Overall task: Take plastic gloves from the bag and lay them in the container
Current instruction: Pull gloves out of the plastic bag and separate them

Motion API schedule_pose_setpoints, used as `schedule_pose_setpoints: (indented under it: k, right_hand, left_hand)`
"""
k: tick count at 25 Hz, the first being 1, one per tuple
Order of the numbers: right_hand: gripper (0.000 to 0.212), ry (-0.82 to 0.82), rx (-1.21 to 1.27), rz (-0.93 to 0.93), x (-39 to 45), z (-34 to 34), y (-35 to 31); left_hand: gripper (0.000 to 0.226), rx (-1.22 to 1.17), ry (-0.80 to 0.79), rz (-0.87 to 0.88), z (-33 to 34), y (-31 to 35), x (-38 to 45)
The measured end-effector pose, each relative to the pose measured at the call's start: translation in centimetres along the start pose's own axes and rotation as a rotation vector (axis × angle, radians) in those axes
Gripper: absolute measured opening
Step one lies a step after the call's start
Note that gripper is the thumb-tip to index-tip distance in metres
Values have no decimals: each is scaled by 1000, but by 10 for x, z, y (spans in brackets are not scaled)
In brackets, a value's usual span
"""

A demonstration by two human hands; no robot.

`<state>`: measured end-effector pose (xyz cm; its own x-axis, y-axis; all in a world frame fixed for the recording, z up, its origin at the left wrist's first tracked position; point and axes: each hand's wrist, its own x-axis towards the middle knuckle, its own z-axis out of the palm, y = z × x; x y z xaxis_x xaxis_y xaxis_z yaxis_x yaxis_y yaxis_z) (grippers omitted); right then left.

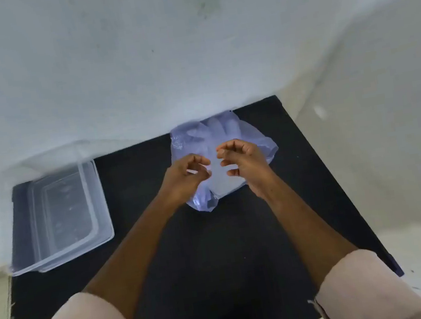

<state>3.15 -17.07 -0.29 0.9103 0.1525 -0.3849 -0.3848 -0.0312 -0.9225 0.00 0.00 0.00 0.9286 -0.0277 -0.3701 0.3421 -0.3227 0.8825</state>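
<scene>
A pale blue plastic bag (252, 137) lies on the black table near the wall, with clear plastic gloves (219, 127) showing inside it at the far end. Both hands hover just above the bag, close together with fingers curled. My left hand (185, 179) and my right hand (245, 165) each pinch an edge of a thin, see-through plastic glove (219, 182), which hangs faintly between them over the bag. The clear rectangular container (96, 199) stands at the table's left edge, well left of my left hand; nothing shows inside it.
The black table (217, 253) butts against a white wall (162, 58) at the back. Its right edge runs diagonally beside a pale floor. The container overhangs the table's left edge slightly. Light pink sleeves cover my upper arms at the bottom of the view.
</scene>
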Motion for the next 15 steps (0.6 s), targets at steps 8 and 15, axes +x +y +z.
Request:
schedule_pose_setpoints:
  k: [8, 15]
  right_hand:
    - [18, 419, -790, 127, 56, -38, 58]
    - [14, 429, -792, 213, 81, -31, 69]
  left_hand:
    - [54, 574, 372, 31, 49, -29, 39]
    - [32, 978, 225, 176, 49, -42, 55]
